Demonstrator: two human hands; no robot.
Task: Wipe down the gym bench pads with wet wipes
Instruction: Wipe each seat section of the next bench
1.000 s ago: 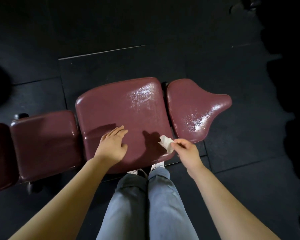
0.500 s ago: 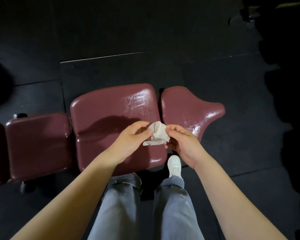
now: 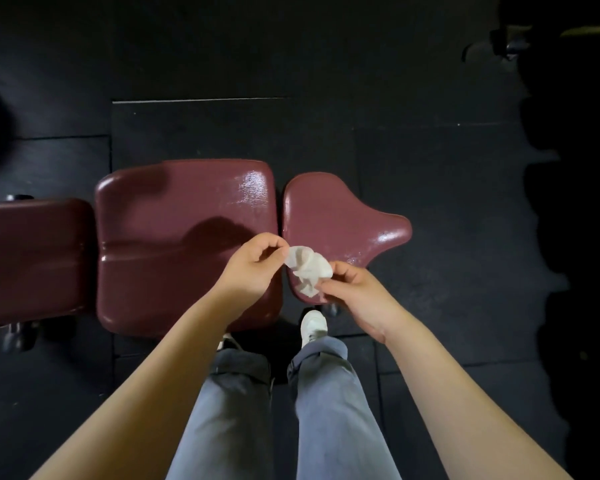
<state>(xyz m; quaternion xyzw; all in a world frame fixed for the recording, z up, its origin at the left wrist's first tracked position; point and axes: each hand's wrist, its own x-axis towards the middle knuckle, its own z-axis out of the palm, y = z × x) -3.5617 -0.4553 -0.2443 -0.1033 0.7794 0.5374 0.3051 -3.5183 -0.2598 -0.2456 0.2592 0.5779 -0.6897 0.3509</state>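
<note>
while both hands pinch the wipe [image 3: 307,271] | maroon pads [image 3: 187,244] glossy (wet sheen) | black rubber floor [image 3: 430,150]

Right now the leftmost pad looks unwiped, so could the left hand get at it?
Probably yes, once freed: the left hand pinches the wet wipe, and nothing lies between it and the leftmost pad.

Dim overhead light, glare on pads [image 3: 253,188], dark edges.
</note>
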